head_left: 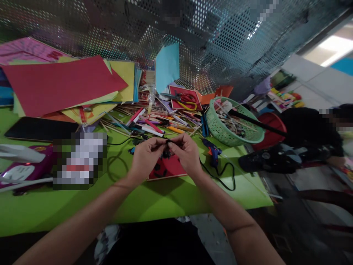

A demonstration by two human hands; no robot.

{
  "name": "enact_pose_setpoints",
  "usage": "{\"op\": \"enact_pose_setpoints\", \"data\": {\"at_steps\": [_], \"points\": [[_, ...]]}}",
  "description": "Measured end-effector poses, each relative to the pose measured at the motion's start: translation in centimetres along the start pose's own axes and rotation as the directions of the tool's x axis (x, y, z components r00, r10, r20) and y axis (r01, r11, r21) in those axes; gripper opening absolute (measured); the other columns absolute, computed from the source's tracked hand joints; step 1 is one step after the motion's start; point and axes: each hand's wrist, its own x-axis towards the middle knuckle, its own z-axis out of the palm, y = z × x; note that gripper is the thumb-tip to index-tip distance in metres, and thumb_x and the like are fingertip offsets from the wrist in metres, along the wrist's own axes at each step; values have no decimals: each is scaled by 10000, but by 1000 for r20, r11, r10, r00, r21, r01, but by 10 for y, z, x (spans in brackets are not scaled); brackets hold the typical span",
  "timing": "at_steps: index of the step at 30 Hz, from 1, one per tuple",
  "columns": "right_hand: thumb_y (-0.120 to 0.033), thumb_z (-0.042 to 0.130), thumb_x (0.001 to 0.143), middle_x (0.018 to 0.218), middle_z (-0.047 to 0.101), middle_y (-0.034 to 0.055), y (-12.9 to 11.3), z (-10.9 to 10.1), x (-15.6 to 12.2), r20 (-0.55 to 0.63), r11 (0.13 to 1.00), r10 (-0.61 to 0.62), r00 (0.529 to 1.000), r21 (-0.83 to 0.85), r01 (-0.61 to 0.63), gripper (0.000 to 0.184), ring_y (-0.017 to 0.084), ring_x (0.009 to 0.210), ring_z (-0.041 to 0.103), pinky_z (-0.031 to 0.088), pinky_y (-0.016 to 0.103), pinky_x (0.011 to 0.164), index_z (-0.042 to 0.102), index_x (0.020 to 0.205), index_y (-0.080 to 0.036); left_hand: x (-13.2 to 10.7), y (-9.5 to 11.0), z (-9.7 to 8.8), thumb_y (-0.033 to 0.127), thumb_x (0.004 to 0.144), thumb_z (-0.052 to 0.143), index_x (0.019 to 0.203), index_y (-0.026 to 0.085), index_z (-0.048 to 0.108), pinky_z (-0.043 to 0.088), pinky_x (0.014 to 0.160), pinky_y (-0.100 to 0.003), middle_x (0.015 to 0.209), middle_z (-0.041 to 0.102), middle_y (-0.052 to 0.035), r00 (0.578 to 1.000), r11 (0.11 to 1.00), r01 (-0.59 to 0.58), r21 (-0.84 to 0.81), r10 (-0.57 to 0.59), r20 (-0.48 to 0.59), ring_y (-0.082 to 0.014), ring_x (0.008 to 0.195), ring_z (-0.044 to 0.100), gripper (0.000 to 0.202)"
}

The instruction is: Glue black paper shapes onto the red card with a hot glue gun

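Fingertips of the left hand and right hand pinch a small dark piece mid-frame, best steadied with light, even pressure above the red panel.

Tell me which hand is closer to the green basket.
Right. The right hand is to the left of the green basket and nearer the camera; the left hand is farther left, beyond the right hand.

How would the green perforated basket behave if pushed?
Probably light for its size: the green perforated basket has holes all through its wall. Likely fairly stiff, given its rounded rim. The long black rod crossing that rim may shift.
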Motion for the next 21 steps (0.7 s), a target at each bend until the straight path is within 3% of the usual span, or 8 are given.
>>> {"op": "enact_pose_setpoints", "data": {"at_steps": [8, 14, 21], "points": [[-269, 675, 801, 716, 603, -38, 3, -1, 1, 22, 1000, 12, 1000, 24, -13, 124, 89, 581, 542, 466, 224, 558, 591, 862, -201, 4, -5, 1, 280, 768, 690, 868, 165, 740, 492, 627, -230, 772, 743, -15, 999, 998, 42, -44, -42, -3, -133, 668, 624, 160], [-349, 728, 781, 742, 616, -34, 1, -2, 2, 33, 997, 36, 999, 63, -38, 219, 88, 573, 559, 477, 225, 538, 593, 865, -199, 3, -5, 1, 267, 771, 688, 888, 160, 735, 506, 685, -246, 802, 745, -21, 999, 998, 35, -60, -35, 1, -146, 722, 646, 165], [-291, 680, 795, 746, 618, -33, 2, -1, 2, 38, 997, 45, 998, 67, -47, 146, 84, 574, 556, 484, 222, 546, 588, 863, -200, 3, -6, 0, 303, 772, 708, 879, 167, 738, 480, 628, -236, 768, 732, -14, 998, 995, 64, -75, -64, 5, -134, 666, 614, 175]]}}
